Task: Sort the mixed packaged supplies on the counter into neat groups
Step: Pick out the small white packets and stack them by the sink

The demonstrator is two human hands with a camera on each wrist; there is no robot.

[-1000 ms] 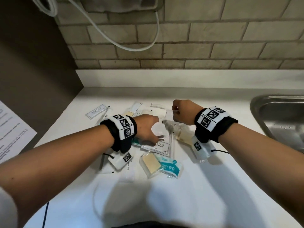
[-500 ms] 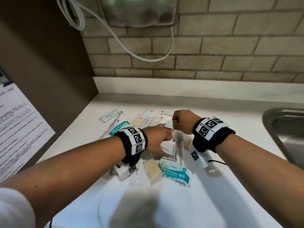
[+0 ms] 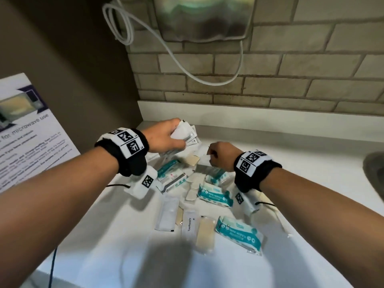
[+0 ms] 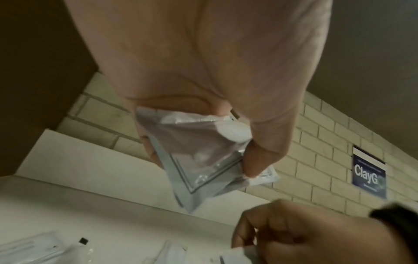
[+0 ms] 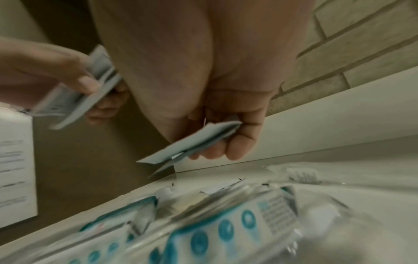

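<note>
A heap of packaged supplies lies on the white counter [image 3: 311, 183]: teal mini wipes packs [image 3: 239, 231], a toothpaste sachet [image 3: 189, 224], tan flat pads [image 3: 205, 233] and clear sleeves [image 3: 167, 215]. My left hand [image 3: 166, 136] is raised above the pile near the back corner and grips a small stack of clear and white sachets [image 3: 187, 135], [image 4: 203, 157] between thumb and fingers. My right hand [image 3: 220, 155] hovers over the heap with curled fingers and pinches thin white packets [image 3: 204, 160], [image 5: 192, 142].
A steel sink rim [image 3: 374, 173] sits at the far right. A brick wall with a metal dispenser [image 3: 205, 17] and a looping white cable [image 3: 176, 57] rises behind. A brown side wall with a microwave-use notice [image 3: 27, 125] stands on the left.
My left hand has lifted off the pile and moved back and left with a stack of sachets. The right hand stays over the pile, still pinching its packets. The head view has tilted up.
</note>
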